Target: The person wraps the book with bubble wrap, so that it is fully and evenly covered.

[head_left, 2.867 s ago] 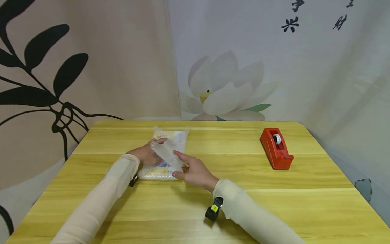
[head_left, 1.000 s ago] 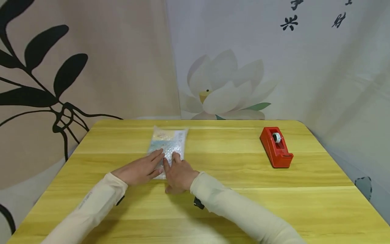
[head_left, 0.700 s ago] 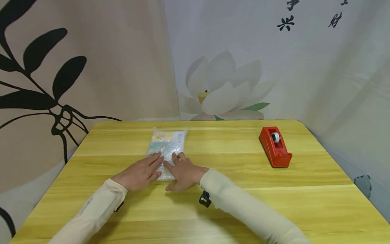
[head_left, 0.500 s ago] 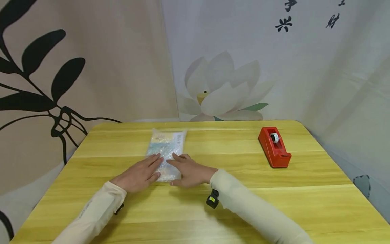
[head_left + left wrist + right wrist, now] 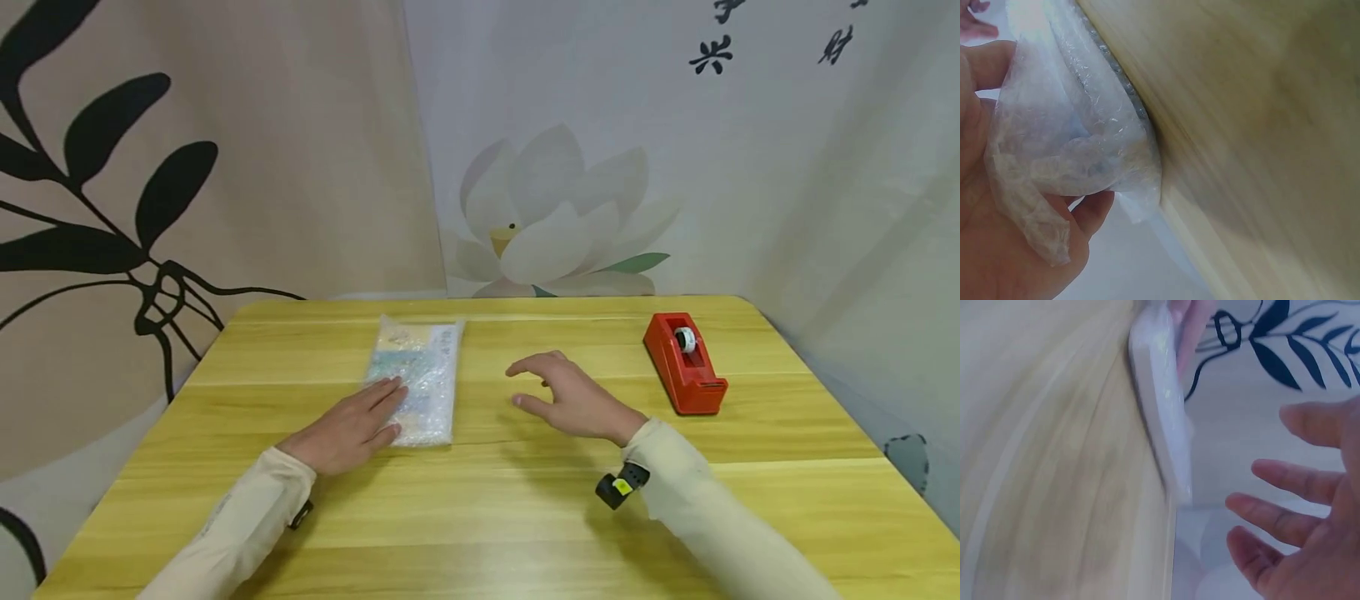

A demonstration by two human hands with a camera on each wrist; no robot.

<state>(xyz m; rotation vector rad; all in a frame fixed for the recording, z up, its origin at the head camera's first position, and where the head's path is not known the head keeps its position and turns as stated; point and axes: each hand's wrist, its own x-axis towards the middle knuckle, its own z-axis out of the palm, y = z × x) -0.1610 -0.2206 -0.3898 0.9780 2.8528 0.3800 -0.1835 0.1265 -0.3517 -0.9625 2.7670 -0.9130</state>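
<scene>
A flat package in clear bubble wrap (image 5: 431, 367), with a yellow, blue and white print showing through, lies left of the table's middle. On its near left part rests my left hand (image 5: 348, 427), fingers extended over the wrap. From the left wrist view, a loose flap of bubble wrap (image 5: 1075, 137) stands beside the palm. My right hand (image 5: 581, 396) hovers over the wood between the package and a red tape dispenser (image 5: 686, 362), thumb and fingers spread, holding nothing. In the right wrist view its fingers (image 5: 1285, 519) are apart from the package.
The tape dispenser, with a white roll in it, stands at the right side of the wooden table (image 5: 480, 517). Behind the table's far edge hangs a curtain (image 5: 570, 125) printed with a lotus, leaves and characters.
Earlier both hands folded the wrap's flap down and pressed on the package. The right hand has since lifted off and moved right towards the tape dispenser; the left hand stays on the package.
</scene>
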